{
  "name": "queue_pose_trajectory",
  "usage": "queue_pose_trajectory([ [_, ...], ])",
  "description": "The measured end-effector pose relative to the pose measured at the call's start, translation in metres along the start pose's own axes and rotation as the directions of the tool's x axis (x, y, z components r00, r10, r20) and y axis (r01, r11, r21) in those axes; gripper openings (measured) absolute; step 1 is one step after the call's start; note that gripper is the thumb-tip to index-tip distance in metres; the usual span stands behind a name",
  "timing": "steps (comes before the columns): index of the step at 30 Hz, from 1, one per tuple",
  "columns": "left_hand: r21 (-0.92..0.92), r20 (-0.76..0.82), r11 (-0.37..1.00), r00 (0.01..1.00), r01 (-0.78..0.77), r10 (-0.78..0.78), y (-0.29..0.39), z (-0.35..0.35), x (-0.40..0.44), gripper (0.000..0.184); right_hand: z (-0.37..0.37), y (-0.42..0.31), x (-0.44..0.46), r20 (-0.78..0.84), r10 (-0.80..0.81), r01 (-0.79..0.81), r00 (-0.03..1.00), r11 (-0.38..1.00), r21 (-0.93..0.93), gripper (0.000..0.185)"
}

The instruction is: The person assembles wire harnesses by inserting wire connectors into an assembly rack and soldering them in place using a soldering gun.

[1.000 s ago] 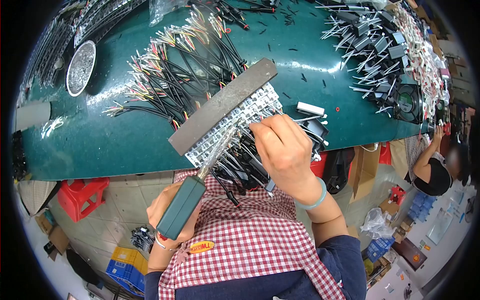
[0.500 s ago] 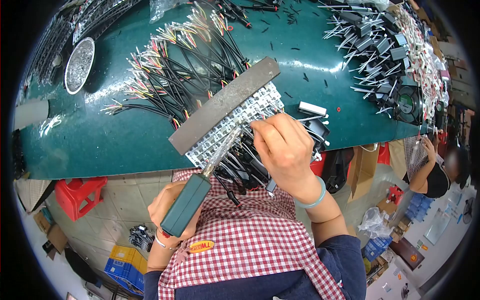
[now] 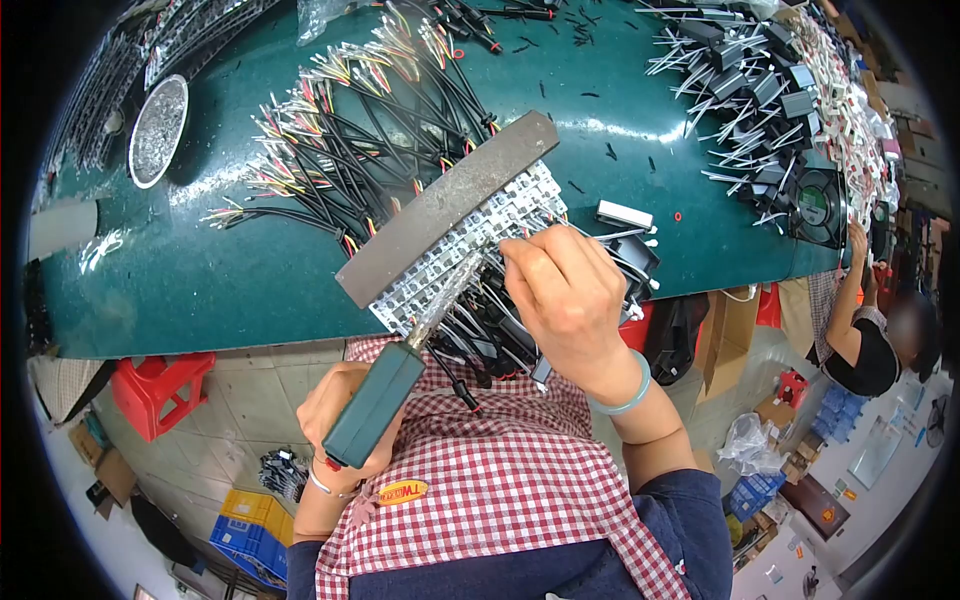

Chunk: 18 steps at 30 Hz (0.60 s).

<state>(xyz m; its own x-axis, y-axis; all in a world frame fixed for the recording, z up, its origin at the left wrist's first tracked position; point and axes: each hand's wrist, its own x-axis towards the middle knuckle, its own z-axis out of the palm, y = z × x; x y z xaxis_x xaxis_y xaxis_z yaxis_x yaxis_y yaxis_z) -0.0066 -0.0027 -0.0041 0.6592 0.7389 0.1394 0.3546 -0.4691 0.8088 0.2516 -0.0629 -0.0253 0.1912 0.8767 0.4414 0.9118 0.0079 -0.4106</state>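
My left hand [image 3: 345, 420] is wrapped round the green handle of a soldering iron [image 3: 375, 405]. The iron's metal barrel slants up and right, its tip end at a strip of small white circuit boards [image 3: 425, 270]. Over the boards' far side lies a long grey-brown bar [image 3: 450, 205]. My right hand [image 3: 570, 300] is closed in a pinch at the boards' near edge, close to the iron's tip; what the fingertips hold is hidden. Below the boards, black cables [image 3: 490, 335] hang over the table's edge towards the checked apron.
Bundles of black cables with stripped, coloured wire ends [image 3: 320, 150] lie behind the bar. A round bowl [image 3: 160, 132] stands at left. Black boxes with white leads [image 3: 750, 100] and a fan [image 3: 818, 205] are at right. Another person [image 3: 865, 340] works at far right.
My hands, the iron and the boards stay almost in place, with only slight shifts. At far right, the other person's arms have moved up towards the table.
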Motion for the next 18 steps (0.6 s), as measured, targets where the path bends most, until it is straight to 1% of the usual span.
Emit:
queue_pose_trajectory([
  [9,0.021,0.003,1.000,1.000,-0.017,0.017,0.001,-0.002,0.000,0.025,-0.001,-0.002,0.001,-0.004,0.007,-0.007,1.000,1.000,-0.011,0.021],
  [12,0.047,-0.056,0.994,0.994,-0.094,0.096,-0.001,-0.003,-0.003,0.025,0.000,-0.002,0.000,-0.010,0.002,-0.002,1.000,1.000,-0.007,0.020],
  [15,0.049,-0.072,0.999,0.997,-0.025,0.028,0.001,-0.008,-0.012,0.024,0.000,-0.001,0.000,-0.017,-0.007,0.007,1.000,1.000,-0.003,0.019],
  [17,0.106,-0.077,0.994,0.997,0.009,-0.001,0.002,-0.010,-0.016,0.023,0.001,-0.001,0.000,-0.029,-0.016,0.016,0.999,1.000,-0.007,0.017],
  [18,0.129,-0.078,0.991,0.997,0.019,-0.009,0.002,-0.010,-0.018,0.023,0.001,-0.002,0.000,-0.001,-0.012,0.012,1.000,1.000,-0.007,0.016],
])
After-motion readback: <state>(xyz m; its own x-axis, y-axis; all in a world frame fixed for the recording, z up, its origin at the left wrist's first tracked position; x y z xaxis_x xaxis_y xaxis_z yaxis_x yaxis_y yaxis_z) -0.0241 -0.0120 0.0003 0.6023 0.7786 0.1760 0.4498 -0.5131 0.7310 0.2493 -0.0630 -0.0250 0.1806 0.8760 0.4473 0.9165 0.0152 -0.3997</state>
